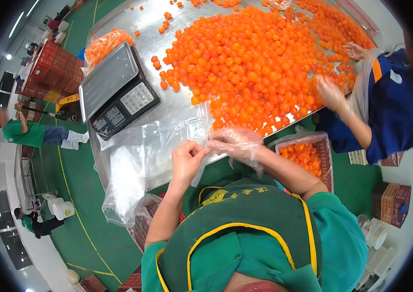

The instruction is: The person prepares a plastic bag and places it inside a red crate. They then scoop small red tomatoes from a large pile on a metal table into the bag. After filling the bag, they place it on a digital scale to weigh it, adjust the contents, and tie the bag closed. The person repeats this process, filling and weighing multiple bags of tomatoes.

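Observation:
Before my chest, at the near edge of a metal table (pixel 162 160), my bare left hand (pixel 188 160) pinches the edge of a clear plastic bag (pixel 206 127). My right hand (pixel 234 142), in a thin clear plastic glove, meets it fingertip to fingertip at the same bag edge. Beyond them lies a large heap of round orange balls (pixel 250 65), shiny and yolk-like. A stack of clear plastic bags (pixel 128 179) hangs over the table's near left edge. To its upper left stands a black digital scale (pixel 119 95) with a bare metal pan.
A filled bag of orange balls (pixel 106 47) lies behind the scale. At the right, a co-worker in blue (pixel 392 106) reaches over the heap. A lined crate of orange balls (pixel 303 160) stands below the table edge. Red crates (pixel 51 73) and another person (pixel 27 129) are at the left.

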The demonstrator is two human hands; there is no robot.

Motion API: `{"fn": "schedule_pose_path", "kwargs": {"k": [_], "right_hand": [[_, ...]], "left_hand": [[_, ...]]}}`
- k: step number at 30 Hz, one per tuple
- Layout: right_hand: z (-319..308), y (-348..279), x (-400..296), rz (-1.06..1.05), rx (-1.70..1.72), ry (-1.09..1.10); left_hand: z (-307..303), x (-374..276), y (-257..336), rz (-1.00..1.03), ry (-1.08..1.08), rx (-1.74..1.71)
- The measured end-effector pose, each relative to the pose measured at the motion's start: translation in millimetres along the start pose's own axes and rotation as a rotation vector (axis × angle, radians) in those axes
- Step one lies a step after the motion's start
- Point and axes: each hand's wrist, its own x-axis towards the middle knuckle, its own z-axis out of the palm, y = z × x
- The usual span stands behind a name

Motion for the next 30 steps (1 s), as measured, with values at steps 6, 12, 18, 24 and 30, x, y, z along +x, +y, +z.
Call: {"fn": "schedule_pose_path", "kwargs": {"k": [6,12,18,24,30], "right_hand": [[-9,35,44,0.05,0.504,-0.113],[-20,57,54,0.089,0.555,-0.073],[-58,60,44,0.236,0.56,0.021],[-132,25,-38,0.355,0.365,0.372],[-171,117,-118,0.476,1.111,0.636]], "left_hand": [[18,23,6,-0.3,0.066,-0.397],[21,35,25,0.27,0.159,0.339],[-34,94,38,0.244,0.31,0.744],[-5,119,29,0.205,0.247,0.726],[13,142,63,0.259,0.259,0.748]]}}
